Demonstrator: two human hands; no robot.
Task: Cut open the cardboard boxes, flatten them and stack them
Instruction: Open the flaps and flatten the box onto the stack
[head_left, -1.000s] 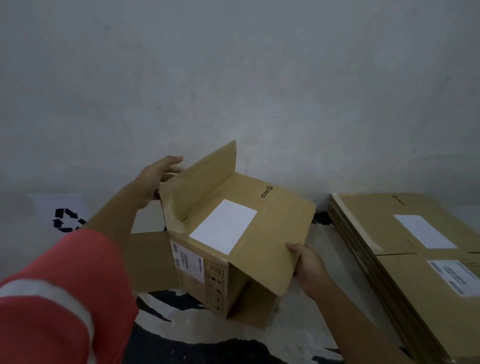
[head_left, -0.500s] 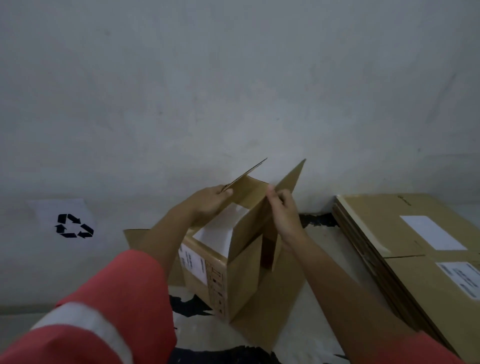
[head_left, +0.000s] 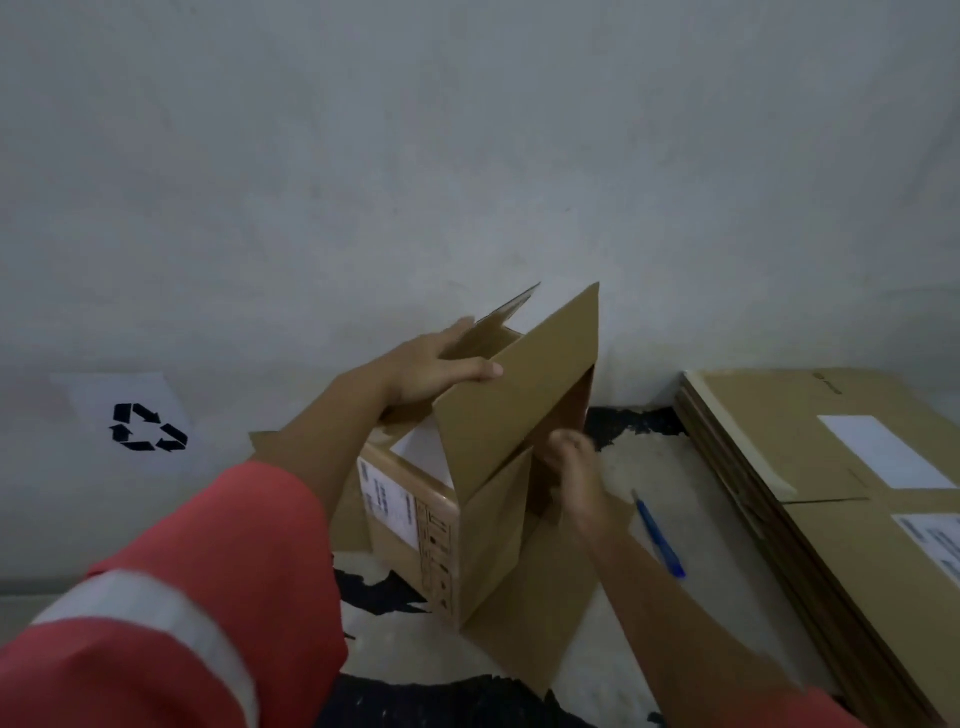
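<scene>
A brown cardboard box (head_left: 441, 525) with white labels stands on the floor in the middle, its upper flaps raised and its right end open. My left hand (head_left: 431, 369) holds the raised flaps at their top left, thumb lying across the large front flap and fingers behind it. My right hand (head_left: 571, 467), blurred, is curled at the edge of the side flap on the open right end. A stack of flattened boxes (head_left: 831, 493) lies on the floor to the right.
A blue pen-shaped cutter (head_left: 660, 540) lies on the floor between the box and the stack. A white sheet with a black recycling sign (head_left: 148, 426) is on the left. The grey wall (head_left: 467, 156) rises close behind the box.
My right hand has dropped from the top flap to the box's open right end. The large flap now stands upright. The blue cutter has come into sight.
</scene>
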